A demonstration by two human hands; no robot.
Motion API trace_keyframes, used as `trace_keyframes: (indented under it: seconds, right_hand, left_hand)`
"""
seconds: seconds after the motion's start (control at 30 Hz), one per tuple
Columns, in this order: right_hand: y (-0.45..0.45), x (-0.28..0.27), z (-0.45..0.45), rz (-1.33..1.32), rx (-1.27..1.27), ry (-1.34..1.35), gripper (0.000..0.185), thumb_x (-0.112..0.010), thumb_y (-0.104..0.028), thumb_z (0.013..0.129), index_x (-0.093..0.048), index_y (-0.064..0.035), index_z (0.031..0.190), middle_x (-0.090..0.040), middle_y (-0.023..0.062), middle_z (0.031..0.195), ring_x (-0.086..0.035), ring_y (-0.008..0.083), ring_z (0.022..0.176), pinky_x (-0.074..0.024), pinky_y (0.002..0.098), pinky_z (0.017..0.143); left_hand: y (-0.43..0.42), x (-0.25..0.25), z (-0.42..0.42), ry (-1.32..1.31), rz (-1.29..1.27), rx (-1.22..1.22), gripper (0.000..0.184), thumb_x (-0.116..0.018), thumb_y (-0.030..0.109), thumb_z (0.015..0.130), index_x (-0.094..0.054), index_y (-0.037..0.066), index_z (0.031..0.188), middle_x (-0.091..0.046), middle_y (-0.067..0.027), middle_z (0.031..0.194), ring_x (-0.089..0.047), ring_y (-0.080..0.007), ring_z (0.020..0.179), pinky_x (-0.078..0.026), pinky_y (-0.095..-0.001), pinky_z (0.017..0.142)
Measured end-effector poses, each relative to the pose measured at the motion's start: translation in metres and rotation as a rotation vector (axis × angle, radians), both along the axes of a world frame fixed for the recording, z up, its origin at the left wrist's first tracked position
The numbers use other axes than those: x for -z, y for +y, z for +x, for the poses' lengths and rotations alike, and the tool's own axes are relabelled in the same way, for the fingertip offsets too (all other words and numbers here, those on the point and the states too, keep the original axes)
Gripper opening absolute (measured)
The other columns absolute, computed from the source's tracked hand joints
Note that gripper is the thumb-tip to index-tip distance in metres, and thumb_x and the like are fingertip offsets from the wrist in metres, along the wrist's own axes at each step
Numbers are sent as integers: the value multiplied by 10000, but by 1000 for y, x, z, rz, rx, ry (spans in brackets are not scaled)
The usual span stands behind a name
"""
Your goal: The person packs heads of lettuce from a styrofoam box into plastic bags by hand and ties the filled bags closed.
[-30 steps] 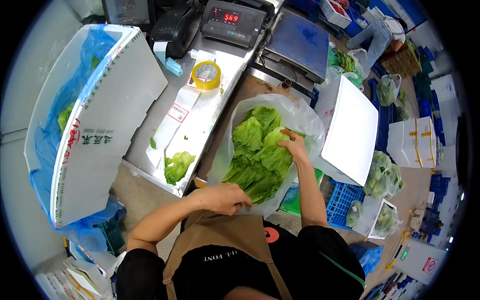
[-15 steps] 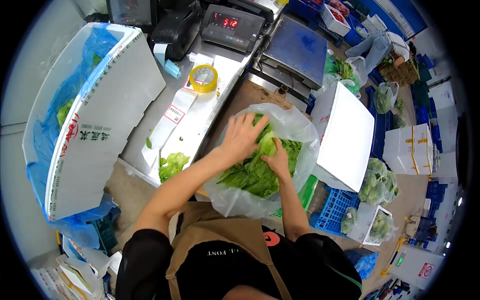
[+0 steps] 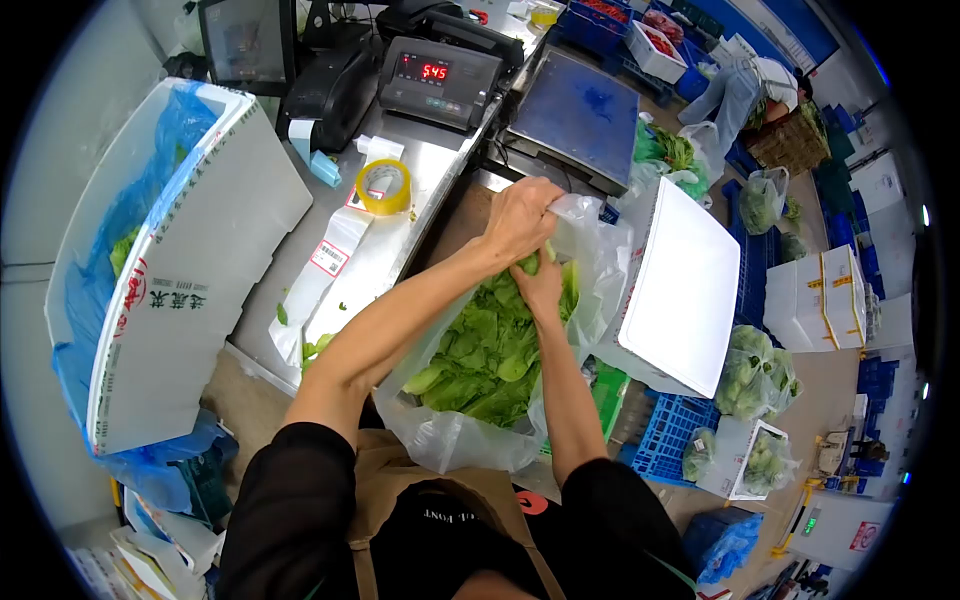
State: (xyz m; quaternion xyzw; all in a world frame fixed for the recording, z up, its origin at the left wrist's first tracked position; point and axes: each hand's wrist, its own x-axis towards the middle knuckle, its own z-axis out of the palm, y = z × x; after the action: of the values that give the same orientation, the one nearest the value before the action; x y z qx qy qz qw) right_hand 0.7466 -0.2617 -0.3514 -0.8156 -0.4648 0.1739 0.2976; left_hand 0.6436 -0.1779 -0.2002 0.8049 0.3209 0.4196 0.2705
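Note:
A clear plastic bag (image 3: 590, 250) full of green leafy lettuce (image 3: 480, 350) lies open in front of my body. My left hand (image 3: 520, 218) is closed on the bag's far rim, fingers curled around the bunched plastic. Just below it, my right hand (image 3: 538, 282) reaches into the bag and grips lettuce leaves at the far end; some of its fingers are hidden among them. The weighing display (image 3: 437, 82) beyond glows with red digits, beside a flat metal scale platform (image 3: 575, 110).
A roll of yellow tape (image 3: 383, 187) and a label strip (image 3: 325, 260) lie on the steel counter to the left. White foam boxes stand at left (image 3: 200, 270) and right (image 3: 680, 290). Blue crates (image 3: 675, 437) and bagged vegetables fill the right. A person bends over at the back right.
My left hand has moved from the lettuce up to the bag's far rim. My right hand has shifted slightly up and left. The display reading has risen from 512 to 545.

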Motion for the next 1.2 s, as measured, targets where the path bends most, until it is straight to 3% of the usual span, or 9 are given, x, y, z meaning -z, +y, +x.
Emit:
trace_keyframes:
  seconds: [0.17, 0.27, 0.4, 0.57, 0.67, 0.87, 0.93, 1.07, 1.2]
  right_hand:
    - [30, 67, -34, -138, 78, -136, 791, -618, -515, 772, -343, -155, 1420, -438, 294, 1316, -417, 447, 1216, -384, 484, 985]
    - [30, 92, -28, 80, -60, -180, 600, -587, -456, 824, -448, -109, 1293, -523, 228, 1198, -491, 389, 1098, -421, 459, 903]
    - [40, 129, 21, 517, -304, -195, 404, -546, -376, 893, -588, -48, 1125, -636, 140, 1041, -589, 312, 941, -469, 425, 794]
    - [25, 75, 53, 31, -244, -270, 584, -621, -396, 846, -504, 13, 1247, -577, 261, 1126, -542, 431, 1019, -448, 462, 847]
    - [-4, -37, 38, -362, -738, -541, 535, -581, -401, 863, -562, 29, 1181, -662, 207, 977, -625, 371, 891, -489, 418, 778]
    - [-10, -322, -166, -160, -1140, 136, 314, -634, -143, 852, -604, 1, 1129, -670, 142, 946, -630, 265, 798, -488, 346, 737]
    - [28, -334, -230, 172, -1218, 255, 461, -622, -407, 840, -623, 41, 951, -642, 123, 802, -619, 188, 717, -489, 305, 651]
    - [138, -362, -387, 247, -1351, 64, 254, -634, -144, 822, -638, 50, 986, -661, 123, 875, -632, 187, 804, -485, 289, 727]
    - [255, -299, -519, 47, -1422, -255, 535, -657, -392, 829, -595, 33, 1149, -666, 189, 996, -651, 300, 860, -516, 360, 741]
  left_hand:
    - [4, 22, -9, 148, -230, 12, 180, -584, 156, 739, -669, 61, 867, -635, -141, 825, -610, -345, 873, -499, -429, 754]
    - [8, 58, -13, 351, 86, 124, 210, -624, 207, 721, -660, 115, 907, -656, -122, 884, -642, -332, 816, -525, -450, 716]
    - [3, 12, -55, 748, 122, 270, 495, -707, 296, 693, -583, 153, 1151, -653, -140, 986, -627, -325, 961, -504, -483, 777]
    - [8, -138, -240, 767, -13, 456, 585, -712, 321, 747, -536, 94, 1256, -653, -157, 1016, -616, -325, 970, -483, -409, 807]
    - [27, -202, -380, 564, -114, 233, 410, -656, 296, 817, -621, 34, 1130, -675, -164, 974, -650, -265, 877, -500, -361, 754]
    - [80, -167, -672, 912, -624, -679, 506, -591, 458, 867, -631, -17, 697, -618, -125, 622, -579, -216, 508, -497, -341, 539]
    - [92, -115, -740, 841, -734, -886, 576, -594, 503, 854, -616, -48, 686, -588, -139, 577, -570, -244, 470, -484, -376, 489]
    - [110, -71, -787, 868, -891, -868, 715, -441, 604, 888, -599, -46, 1140, -588, -269, 1116, -587, -385, 992, -463, -441, 842]
    - [143, -44, -800, 912, -886, -753, 741, -367, 616, 908, -557, -31, 1216, -497, -239, 1308, -454, -402, 1225, -352, -437, 1017]
